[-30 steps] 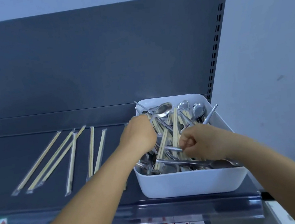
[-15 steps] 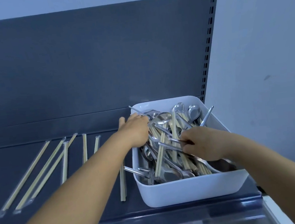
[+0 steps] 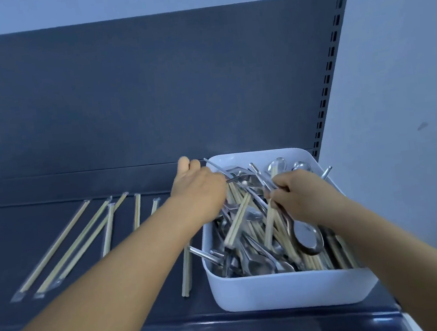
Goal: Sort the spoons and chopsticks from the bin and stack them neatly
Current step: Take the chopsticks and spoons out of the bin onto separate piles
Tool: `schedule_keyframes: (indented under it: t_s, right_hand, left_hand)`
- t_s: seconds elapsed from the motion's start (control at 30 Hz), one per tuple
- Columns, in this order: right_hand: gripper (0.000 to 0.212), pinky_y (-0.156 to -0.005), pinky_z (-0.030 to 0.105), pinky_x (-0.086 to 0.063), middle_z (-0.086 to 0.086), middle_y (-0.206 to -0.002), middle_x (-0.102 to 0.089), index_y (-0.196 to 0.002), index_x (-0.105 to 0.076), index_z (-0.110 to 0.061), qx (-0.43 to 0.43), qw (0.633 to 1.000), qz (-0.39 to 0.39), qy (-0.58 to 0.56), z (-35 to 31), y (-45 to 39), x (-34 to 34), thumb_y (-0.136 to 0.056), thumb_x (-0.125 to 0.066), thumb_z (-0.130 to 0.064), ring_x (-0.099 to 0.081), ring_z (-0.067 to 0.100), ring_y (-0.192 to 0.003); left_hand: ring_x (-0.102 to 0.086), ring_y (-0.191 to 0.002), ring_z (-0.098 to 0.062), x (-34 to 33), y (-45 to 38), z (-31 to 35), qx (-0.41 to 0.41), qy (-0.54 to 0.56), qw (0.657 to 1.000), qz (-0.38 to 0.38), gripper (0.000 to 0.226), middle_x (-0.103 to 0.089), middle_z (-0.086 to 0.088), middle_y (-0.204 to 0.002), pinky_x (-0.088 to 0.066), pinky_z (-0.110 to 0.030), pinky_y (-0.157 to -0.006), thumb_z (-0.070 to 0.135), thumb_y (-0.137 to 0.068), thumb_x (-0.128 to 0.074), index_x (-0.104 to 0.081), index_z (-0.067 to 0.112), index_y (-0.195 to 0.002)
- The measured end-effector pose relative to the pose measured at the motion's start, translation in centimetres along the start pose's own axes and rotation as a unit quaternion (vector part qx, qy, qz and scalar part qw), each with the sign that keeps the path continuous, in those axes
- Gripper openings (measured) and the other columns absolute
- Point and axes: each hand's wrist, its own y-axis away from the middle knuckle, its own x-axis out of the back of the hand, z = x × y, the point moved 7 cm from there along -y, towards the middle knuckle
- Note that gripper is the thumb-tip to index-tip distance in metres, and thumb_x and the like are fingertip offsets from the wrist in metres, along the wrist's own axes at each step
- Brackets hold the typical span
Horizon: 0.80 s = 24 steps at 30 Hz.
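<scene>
Spoon [image 3: 306, 237] now lifted in right hand [image 3: 301, 196]

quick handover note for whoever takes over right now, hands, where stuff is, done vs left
Left hand: over the bin's left rim, fingers down among the cutlery; grip hidden.
Right hand: in the bin, pinching a spoon by its handle.
Bin: on the shelf at right, full of mixed spoons and chopsticks.
Done: wrapped chopstick pairs laid in a row to the left; one bare pair lies beside the bin.
Left: no spoons out yet; most of the bin to sort and stack.
</scene>
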Motion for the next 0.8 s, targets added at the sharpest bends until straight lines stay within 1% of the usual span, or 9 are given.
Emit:
schedule_keyframes:
  t_s: [0.07,0.13,0.23,0.3,0.4,0.47,0.53,0.63,0.8]
  right_hand:
    - [0.028,-0.059,0.031,-0.04,-0.006,-0.058,-0.053,-0.065,-0.058,-0.009,0.025,0.999,0.021,-0.017,-0.8,-0.4,0.7,-0.091,-0.051,-0.017,-0.049,0.017,-0.057]
    - [0.028,-0.06,0.031,-0.04,-0.007,-0.056,-0.055,-0.068,-0.061,-0.007,0.049,0.997,0.046,-0.033,-1.8,-0.8,1.4,-0.091,-0.051,-0.019,-0.048,0.014,-0.055]
    - [0.027,-0.051,0.018,-0.038,-0.009,-0.049,-0.057,-0.067,-0.062,-0.011,0.067,0.994,0.077,-0.044,-3.5,-1.2,2.1,-0.089,-0.05,-0.02,-0.046,0.006,-0.045]
    - [0.027,-0.042,0.017,-0.033,-0.018,-0.046,-0.057,-0.069,-0.062,-0.011,0.07,0.993,0.07,-0.06,-4.7,-1.4,1.7,-0.09,-0.05,-0.023,-0.046,0.002,-0.04]
    - [0.029,-0.044,0.018,-0.035,-0.019,-0.052,-0.062,-0.067,-0.06,-0.013,0.069,0.992,0.065,-0.081,-7.0,-1.7,1.0,-0.091,-0.052,-0.027,-0.046,0.003,-0.04]
    - [0.028,-0.042,0.011,-0.035,-0.021,-0.049,-0.06,-0.067,-0.062,-0.013,0.08,0.991,0.073,-0.083,-9.4,-1.6,0.7,-0.09,-0.053,-0.027,-0.049,-0.001,-0.041]
    - [0.026,-0.045,0.01,-0.038,-0.017,-0.055,-0.064,-0.069,-0.065,-0.013,0.088,0.99,0.081,-0.081,-12.3,-1.2,0.1,-0.089,-0.052,-0.025,-0.05,0.002,-0.044]
    - [0.025,-0.05,0.018,-0.04,-0.009,-0.064,-0.069,-0.071,-0.067,-0.014,0.098,0.986,0.09,-0.097,-17.0,-0.5,-1.6,-0.087,-0.05,-0.024,-0.053,0.009,-0.051]
    - [0.024,-0.051,0.021,-0.039,-0.017,-0.063,-0.068,-0.069,-0.064,-0.018,0.102,0.986,0.072,-0.109,-25.8,0.4,-7.0,-0.088,-0.052,-0.027,-0.051,-0.001,-0.046]
  left_hand:
    - [-0.032,-0.087,-0.021,0.9,0.6,-1.2,0.034,-0.008,0.999,0.008,0.004,-0.041,0.001,-0.085,-0.018,-0.038,-0.089,0.02,-0.094,-0.047,-0.048,0.024,-0.092]
    - [-0.043,-0.092,-0.022,1.6,1.4,-2.5,0.068,-0.018,0.997,0.018,0.008,-0.051,-0.001,-0.094,-0.021,-0.038,-0.092,0.022,-0.095,-0.046,-0.051,0.023,-0.1]
    - [-0.056,-0.097,-0.022,2.4,2.9,-4.3,0.085,-0.03,0.996,0.019,0.011,-0.058,-0.002,-0.107,-0.026,-0.033,-0.079,0.019,-0.094,-0.047,-0.052,0.02,-0.103]
    - [-0.057,-0.092,-0.023,2.4,3.9,-5.5,0.089,0.002,0.996,-0.003,0.009,-0.058,0.0,-0.101,-0.029,-0.029,-0.068,0.014,-0.093,-0.047,-0.046,0.023,-0.09]
    - [-0.048,-0.077,-0.022,2.4,5.4,-7.6,0.102,0.067,0.992,-0.03,0.024,-0.048,0.005,-0.08,-0.031,-0.028,-0.057,0.019,-0.097,-0.042,-0.039,0.021,-0.073]
    - [-0.046,-0.071,-0.02,2.7,6.5,-9.4,0.109,0.078,0.991,-0.019,0.031,-0.044,0.006,-0.072,-0.027,-0.026,-0.05,0.019,-0.097,-0.042,-0.038,0.021,-0.066]
    - [-0.044,-0.062,-0.017,3.0,7.9,-11.8,0.126,0.083,0.989,0.009,0.033,-0.043,0.005,-0.068,-0.023,-0.026,-0.046,0.015,-0.095,-0.044,-0.037,0.021,-0.064]
    - [-0.038,-0.055,-0.013,2.8,10.6,-16.5,0.15,0.103,0.983,0.028,0.031,-0.043,0.003,-0.067,-0.022,-0.026,-0.045,0.008,-0.092,-0.045,-0.038,0.018,-0.063]
    - [-0.041,-0.062,-0.018,0.0,16.6,-25.4,0.185,0.159,0.97,0.019,0.033,-0.036,0.003,-0.073,-0.03,-0.029,-0.053,0.011,-0.095,-0.043,-0.035,0.019,-0.064]
